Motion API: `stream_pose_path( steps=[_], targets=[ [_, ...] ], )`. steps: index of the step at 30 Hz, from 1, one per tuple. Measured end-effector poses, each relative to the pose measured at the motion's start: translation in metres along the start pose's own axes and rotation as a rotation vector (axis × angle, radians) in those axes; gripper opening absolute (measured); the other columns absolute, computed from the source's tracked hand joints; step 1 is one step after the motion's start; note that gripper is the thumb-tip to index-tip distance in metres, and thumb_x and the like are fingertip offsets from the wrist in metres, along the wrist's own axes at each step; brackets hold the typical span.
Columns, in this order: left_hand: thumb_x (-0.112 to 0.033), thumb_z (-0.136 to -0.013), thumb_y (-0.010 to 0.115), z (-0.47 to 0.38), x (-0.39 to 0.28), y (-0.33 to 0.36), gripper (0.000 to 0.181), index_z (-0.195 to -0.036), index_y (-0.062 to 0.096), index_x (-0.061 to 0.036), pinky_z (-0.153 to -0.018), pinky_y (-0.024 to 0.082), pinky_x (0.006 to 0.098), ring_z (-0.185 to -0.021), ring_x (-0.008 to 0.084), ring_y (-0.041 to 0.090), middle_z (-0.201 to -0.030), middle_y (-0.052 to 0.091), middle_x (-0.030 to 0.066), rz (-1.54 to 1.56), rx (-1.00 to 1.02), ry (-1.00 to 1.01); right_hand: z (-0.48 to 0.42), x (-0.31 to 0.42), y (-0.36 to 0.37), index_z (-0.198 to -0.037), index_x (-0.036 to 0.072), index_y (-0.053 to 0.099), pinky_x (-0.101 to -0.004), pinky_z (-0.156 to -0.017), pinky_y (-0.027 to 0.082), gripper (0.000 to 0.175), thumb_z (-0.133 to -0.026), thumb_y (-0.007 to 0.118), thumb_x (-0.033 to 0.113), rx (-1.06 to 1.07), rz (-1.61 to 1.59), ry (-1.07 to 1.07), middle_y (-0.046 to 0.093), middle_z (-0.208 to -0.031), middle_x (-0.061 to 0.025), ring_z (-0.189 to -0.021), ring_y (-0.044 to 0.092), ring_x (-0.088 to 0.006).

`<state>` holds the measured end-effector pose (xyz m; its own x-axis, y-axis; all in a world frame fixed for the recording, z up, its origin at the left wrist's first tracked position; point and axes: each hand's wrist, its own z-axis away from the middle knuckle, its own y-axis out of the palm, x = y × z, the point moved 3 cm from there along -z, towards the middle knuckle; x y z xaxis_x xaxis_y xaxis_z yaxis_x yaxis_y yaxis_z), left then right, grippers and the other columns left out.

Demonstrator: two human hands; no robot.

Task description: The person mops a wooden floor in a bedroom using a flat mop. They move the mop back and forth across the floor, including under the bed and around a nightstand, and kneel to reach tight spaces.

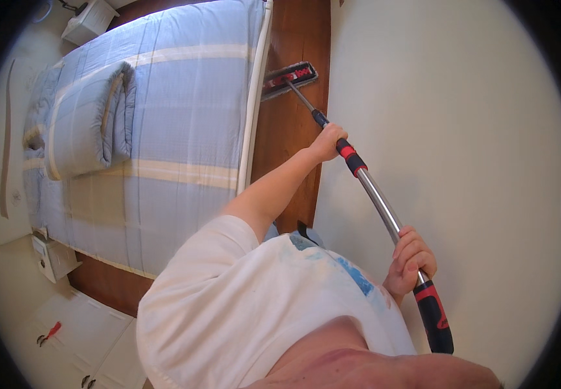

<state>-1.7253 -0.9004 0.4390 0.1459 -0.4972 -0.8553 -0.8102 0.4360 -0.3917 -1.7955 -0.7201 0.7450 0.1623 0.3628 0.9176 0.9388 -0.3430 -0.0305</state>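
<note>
A flat mop with a telescopic steel pole (380, 199) slants across the view in front of me. My left hand (328, 141) grips the pole's upper section, between a dark collar (319, 117) and a red-and-black sleeve (351, 156). Lower down, my right hand (413, 262) wraps around the pole just above its black-and-red end grip (433, 316). The mop head (302, 74), a red-and-black plate with a grey fringed pad, rests on the brown wood floor (285, 131). Its left end meets the bed's edge and is partly hidden there.
Left of the floor strip stands a bed (188, 116) with a blue-grey checked cover and a folded quilt (91, 121). A pale wall (431, 121) rises on the right. White nightstands (88, 22) flank the headboard; a white cabinet (81, 330) stands lower left.
</note>
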Motion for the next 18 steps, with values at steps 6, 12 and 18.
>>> stream_pose_path(
  steps=[6, 12, 18],
  targets=[
    [-0.017, -0.069, 0.08, -0.086, 0.054, 0.0, 0.034, -0.063, 0.047, -0.0087, -0.066, 0.04, 0.0402, -0.07, 0.0335, 0.051, -0.066, 0.053, 0.011, -0.003, -0.204, -0.023, -0.101, -0.054, 0.001, -0.058, 0.013, 0.035, -0.0341, -0.062, 0.042, 0.046, -0.086, 0.064, 0.033, 0.013, -0.002, -0.051, 0.042, -0.048, 0.0016, -0.045, 0.042, -0.0135],
    [-0.017, -0.07, 0.08, -0.18, 0.054, -0.014, 0.032, -0.063, 0.05, -0.0079, -0.066, 0.041, 0.0396, -0.07, 0.0323, 0.052, -0.065, 0.053, 0.0103, 0.006, -0.093, -0.066, -0.214, -0.053, -0.007, -0.056, 0.013, 0.034, -0.0323, -0.056, 0.041, 0.045, -0.085, 0.064, 0.031, 0.004, -0.05, -0.069, 0.04, -0.046, 0.0009, -0.043, 0.04, -0.0138],
    [-0.016, -0.07, 0.08, -0.25, 0.051, -0.048, 0.034, -0.062, 0.048, -0.0073, -0.067, 0.04, 0.0388, -0.071, 0.0308, 0.051, -0.065, 0.053, 0.0098, 0.03, -0.217, -0.106, -0.301, -0.041, 0.002, -0.055, 0.012, 0.035, -0.0327, -0.053, 0.041, 0.04, -0.082, 0.062, 0.024, 0.081, -0.097, -0.096, 0.04, -0.046, 0.0004, -0.041, 0.039, -0.0143]
  ],
)
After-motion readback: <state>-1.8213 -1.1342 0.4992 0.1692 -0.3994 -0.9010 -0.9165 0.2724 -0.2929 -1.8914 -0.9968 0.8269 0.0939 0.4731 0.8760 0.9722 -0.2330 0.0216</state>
